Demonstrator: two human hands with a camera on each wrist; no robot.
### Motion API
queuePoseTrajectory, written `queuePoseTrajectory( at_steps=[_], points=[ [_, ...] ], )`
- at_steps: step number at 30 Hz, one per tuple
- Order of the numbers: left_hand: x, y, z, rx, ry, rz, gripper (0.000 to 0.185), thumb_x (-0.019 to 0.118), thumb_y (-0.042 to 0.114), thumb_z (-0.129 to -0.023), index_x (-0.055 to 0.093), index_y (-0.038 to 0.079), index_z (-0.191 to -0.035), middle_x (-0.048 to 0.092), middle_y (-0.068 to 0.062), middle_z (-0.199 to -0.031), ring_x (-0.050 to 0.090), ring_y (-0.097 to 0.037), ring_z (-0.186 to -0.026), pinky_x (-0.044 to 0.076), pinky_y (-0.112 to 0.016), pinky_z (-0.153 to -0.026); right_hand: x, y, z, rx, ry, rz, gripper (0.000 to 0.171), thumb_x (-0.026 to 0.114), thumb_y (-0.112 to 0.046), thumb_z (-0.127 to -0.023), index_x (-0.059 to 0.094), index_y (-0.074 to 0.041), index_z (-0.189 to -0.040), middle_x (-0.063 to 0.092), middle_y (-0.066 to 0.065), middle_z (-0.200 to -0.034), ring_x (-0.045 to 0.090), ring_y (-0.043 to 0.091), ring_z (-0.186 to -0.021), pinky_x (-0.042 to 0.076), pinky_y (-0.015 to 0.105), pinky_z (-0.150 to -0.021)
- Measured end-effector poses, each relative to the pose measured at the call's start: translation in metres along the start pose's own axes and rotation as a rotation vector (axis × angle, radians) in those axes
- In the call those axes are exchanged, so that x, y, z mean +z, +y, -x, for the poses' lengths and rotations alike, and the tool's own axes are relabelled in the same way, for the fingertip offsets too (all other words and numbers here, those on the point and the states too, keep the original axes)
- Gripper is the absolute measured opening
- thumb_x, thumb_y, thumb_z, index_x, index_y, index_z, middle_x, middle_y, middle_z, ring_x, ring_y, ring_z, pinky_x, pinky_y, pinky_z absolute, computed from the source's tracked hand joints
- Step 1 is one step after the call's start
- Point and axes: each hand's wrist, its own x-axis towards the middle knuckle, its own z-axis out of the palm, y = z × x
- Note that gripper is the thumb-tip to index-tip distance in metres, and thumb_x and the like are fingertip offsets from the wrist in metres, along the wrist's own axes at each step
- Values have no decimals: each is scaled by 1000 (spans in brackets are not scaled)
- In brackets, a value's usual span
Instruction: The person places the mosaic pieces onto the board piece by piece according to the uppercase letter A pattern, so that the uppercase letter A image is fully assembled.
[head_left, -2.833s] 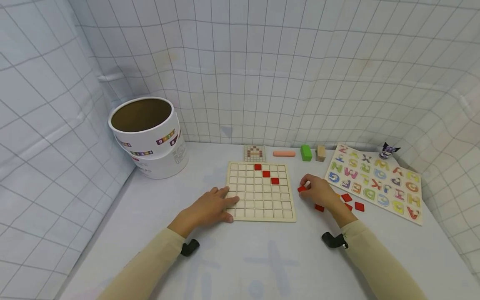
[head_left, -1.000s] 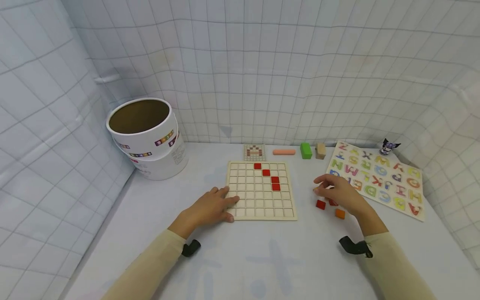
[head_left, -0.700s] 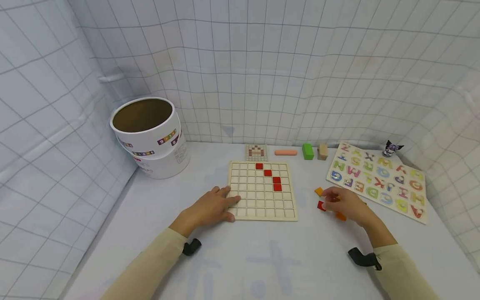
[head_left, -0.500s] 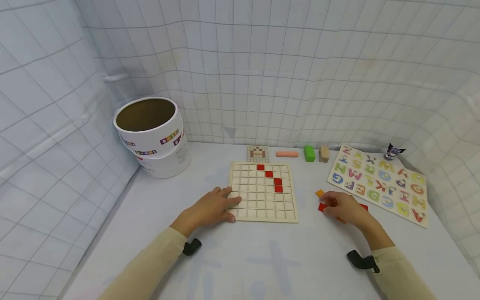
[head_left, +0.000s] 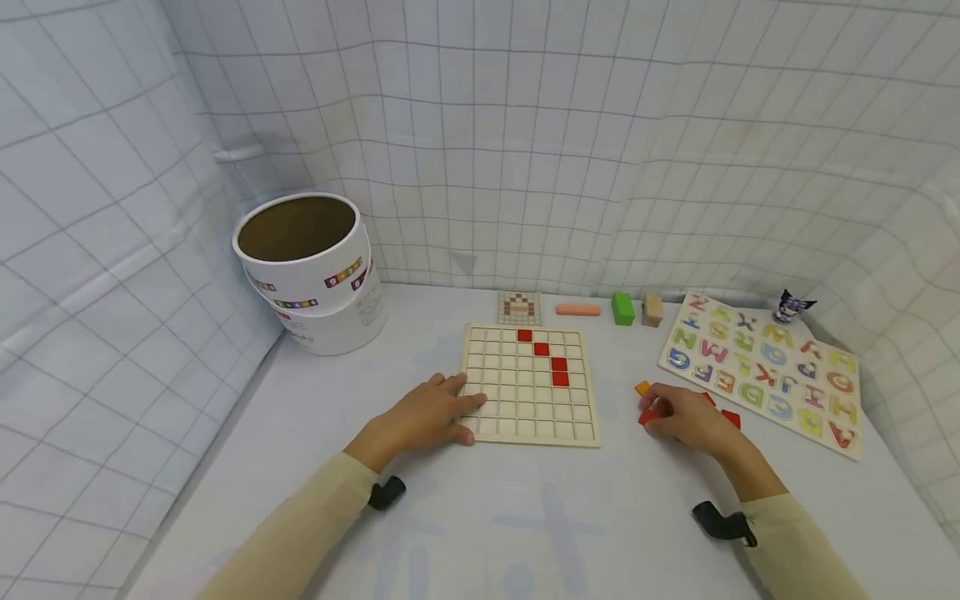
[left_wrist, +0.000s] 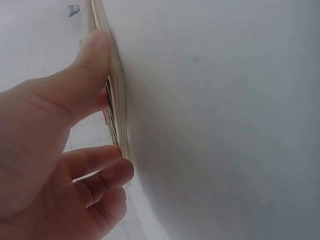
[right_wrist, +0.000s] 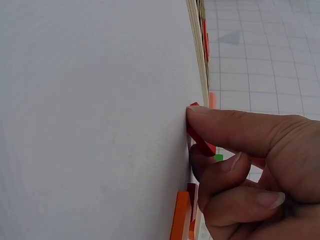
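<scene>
Picking up the next red tile point(head_left: 648, 416) beside the grid board point(head_left: 531, 385)

Pinching a red tile off the white table point(head_left: 525, 517) with the right hand point(head_left: 686, 417) — thumb and fingers curled round it, tile still touching the surface just right of the board, among loose red tiles point(head_left: 731, 418) and an orange tile point(head_left: 642, 387). Steadying the board with the left hand point(head_left: 423, 415), fingers point(left_wrist: 97, 175) lying relaxed against its near-left edge and thumb along the rim, gripping nothing. Showing 4 red tiles point(head_left: 549, 357) already seated, stepping down from the top row. Judging by that — lifting this tile clear, carrying it left over the board and seating it flat in an empty cell by the last red one, probably checking the small pattern card point(head_left: 519, 307) behind the board.
</scene>
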Motion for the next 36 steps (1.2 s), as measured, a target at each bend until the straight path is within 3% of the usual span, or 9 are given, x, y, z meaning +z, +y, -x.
queuePoseTrajectory(
  at_steps=[7,13,19,26,30,36],
  points=[
    [0,2,-2,-8,-4,1,70,71,51,-89,51,24,-152,39,-23,-159,43,-44,-137,39,-56,-110,0,6,0,-11,-11,-79,13,66,-13,-98,61,-10,-109,52,5,-81,50,20,-68,40,27,-57],
    [3,0,-2,-4,3,-13,72,70,53,-89,51,26,-152,39,-22,-159,44,-42,-137,40,-55,-110,-4,10,2,0,-25,-329,24,60,-20,-104,59,-5,-123,56,12,-83,47,17,-55,40,28,-49],
    [5,0,-3,-21,6,-20,72,70,54,-89,50,27,-153,38,-20,-160,44,-41,-138,40,-54,-110,-3,6,-5,-22,6,-504,39,67,-26,-100,58,0,-127,57,11,-83,52,16,-63,47,27,-56],
    [4,0,-2,-30,11,-22,72,71,53,-88,51,27,-152,39,-19,-159,44,-40,-138,40,-53,-110,13,-21,-30,38,-2,-656,51,74,-24,-95,56,1,-136,61,7,-85,56,15,-71,48,23,-61],
    [4,0,-2,-35,3,-20,72,71,53,-88,51,27,-152,39,-19,-160,43,-40,-139,39,-53,-111,29,-42,-46,37,-22,-620,44,75,-19,-95,58,-3,-132,63,7,-84,56,16,-68,48,24,-61],
    [5,1,-3,-30,2,-28,72,70,53,-89,50,27,-153,38,-19,-160,42,-41,-140,38,-54,-112,49,-63,-59,26,-32,-414,30,75,-17,-93,64,-7,-119,65,8,-81,55,19,-58,47,28,-58]
  ],
)
